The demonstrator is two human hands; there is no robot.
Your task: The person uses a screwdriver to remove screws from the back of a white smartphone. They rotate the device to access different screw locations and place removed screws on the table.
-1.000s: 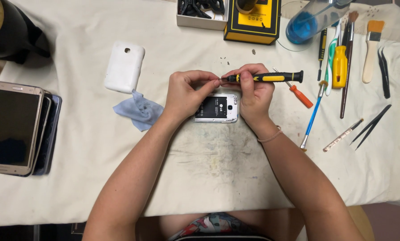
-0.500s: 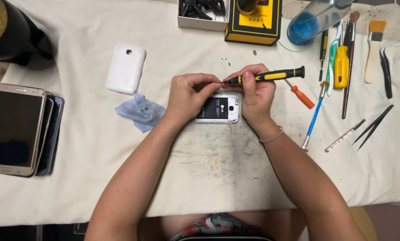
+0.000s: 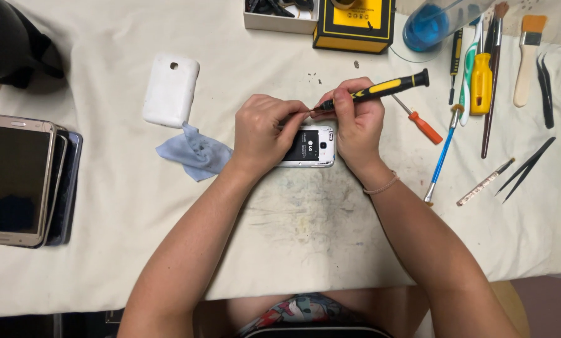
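Two hands meet over one opened phone (image 3: 310,146): right hand (image 3: 358,122) grips one yellow-black screwdriver (image 3: 380,88), left hand (image 3: 264,131) fingers pinch its tip.

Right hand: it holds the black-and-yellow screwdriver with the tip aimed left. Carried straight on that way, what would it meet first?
Most likely the left hand's fingertips, which sit right at the tip of the screwdriver held by the right hand; depth is unclear.

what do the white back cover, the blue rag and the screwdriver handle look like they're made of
White back cover: likely matte plastic, smooth moulded shape with rounded corners and a camera hole. Blue rag: soft cloth, crumpled into folds. Screwdriver handle in the right hand: probably hard plastic or rubber, black with a yellow strip; which one is unclear.
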